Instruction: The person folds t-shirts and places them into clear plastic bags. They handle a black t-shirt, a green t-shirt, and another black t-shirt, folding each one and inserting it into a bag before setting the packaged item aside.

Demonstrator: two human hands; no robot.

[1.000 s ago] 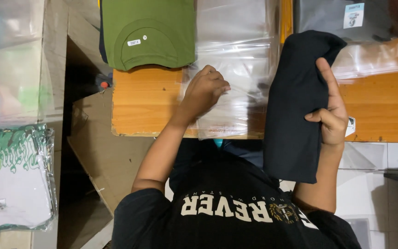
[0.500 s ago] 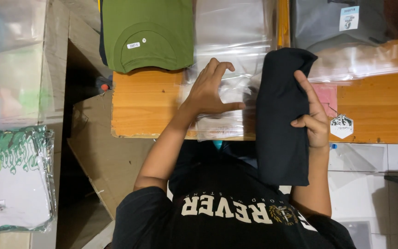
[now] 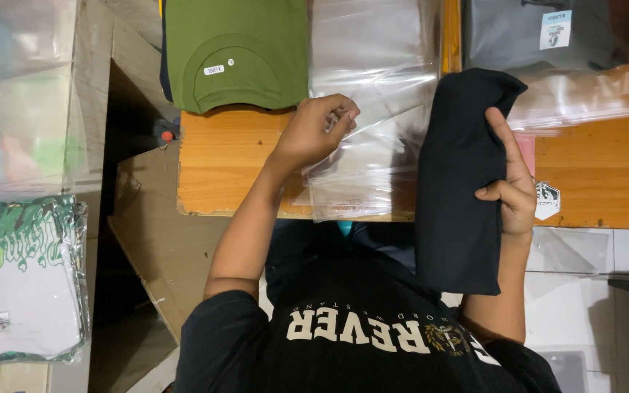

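Head view — clear plastic bag (image 3: 362, 171) unfilled

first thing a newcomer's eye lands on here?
Probably the folded black garment, held upright at centre right by the right hand over the edge of the wooden table. Next, the left hand pinching the top sheet of a stack of clear plastic bags at the middle of the table. A folded olive green shirt at top left is the strongest colour.
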